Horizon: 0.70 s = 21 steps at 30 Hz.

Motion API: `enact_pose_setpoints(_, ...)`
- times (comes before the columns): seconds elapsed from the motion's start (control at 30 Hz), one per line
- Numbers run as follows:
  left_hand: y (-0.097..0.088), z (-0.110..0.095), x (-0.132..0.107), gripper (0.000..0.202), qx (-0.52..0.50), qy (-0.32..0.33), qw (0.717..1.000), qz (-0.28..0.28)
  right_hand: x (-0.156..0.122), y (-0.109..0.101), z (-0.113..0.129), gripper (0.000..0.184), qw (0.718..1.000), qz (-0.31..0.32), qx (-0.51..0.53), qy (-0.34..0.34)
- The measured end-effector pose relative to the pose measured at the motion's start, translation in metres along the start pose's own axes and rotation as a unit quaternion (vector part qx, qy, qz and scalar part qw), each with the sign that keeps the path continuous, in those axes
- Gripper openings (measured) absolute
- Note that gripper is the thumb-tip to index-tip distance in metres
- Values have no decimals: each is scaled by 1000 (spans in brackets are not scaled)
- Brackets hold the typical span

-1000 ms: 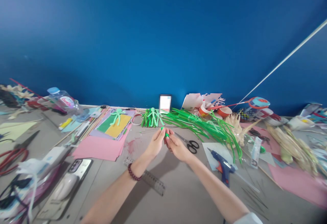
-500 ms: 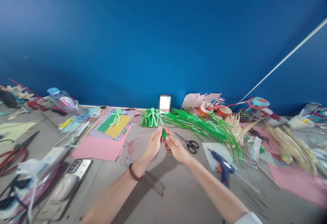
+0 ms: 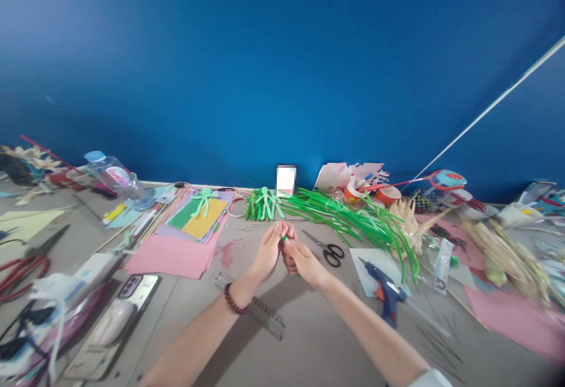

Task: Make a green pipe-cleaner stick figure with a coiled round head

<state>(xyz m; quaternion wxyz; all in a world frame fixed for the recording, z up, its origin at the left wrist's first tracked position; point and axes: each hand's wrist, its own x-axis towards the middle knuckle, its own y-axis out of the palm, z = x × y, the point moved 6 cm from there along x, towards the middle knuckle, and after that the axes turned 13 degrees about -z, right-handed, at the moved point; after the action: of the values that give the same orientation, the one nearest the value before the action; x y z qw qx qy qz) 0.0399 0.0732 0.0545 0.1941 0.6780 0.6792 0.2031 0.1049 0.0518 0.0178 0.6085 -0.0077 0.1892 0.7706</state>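
Close together over the middle of the table, both my hands are closed on a green pipe cleaner, most of it hidden by my fingers. My left hand pinches its upper part, with a dark beaded bracelet round the wrist. My right hand grips it from the other side, fingers curled. Just beyond them stand small green pipe cleaner figures, and a long bundle of green pipe cleaners spreads to the right. Black-handled scissors lie beside my right hand. Below my left wrist rests a clear ruler.
Pink paper and a phone with a white mouse on it lie to the left. On the right is a blue glue gun. A plastic bottle leans at the back left, and a blue wall rises behind the table.
My fingers have closed further over the green pipe cleaner, so less of it shows between them. My hands have shifted very slightly lower in view; the things on the table lie as before.
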Motion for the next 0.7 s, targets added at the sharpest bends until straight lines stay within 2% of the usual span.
enact_pose_setpoints(0.17,2,0,-3,31,-70,-59,995,-30,-2,1,3,53,999,-35,-13,-31)
enact_pose_setpoints(0.3,6,0,-1,31,-104,-104,989,10,-6,5,10,52,999,-8,44,-6)
enact_pose_setpoints(0.37,4,5,-1,38,-98,-129,986,30,-8,6,14,49,997,9,80,2)
enact_pose_setpoints(0.5,-3,15,0,39,-44,-131,989,59,-9,5,18,45,991,41,124,18)
enact_pose_setpoints(0.7,-4,14,2,29,-23,-107,993,48,-6,7,11,45,990,46,128,23)
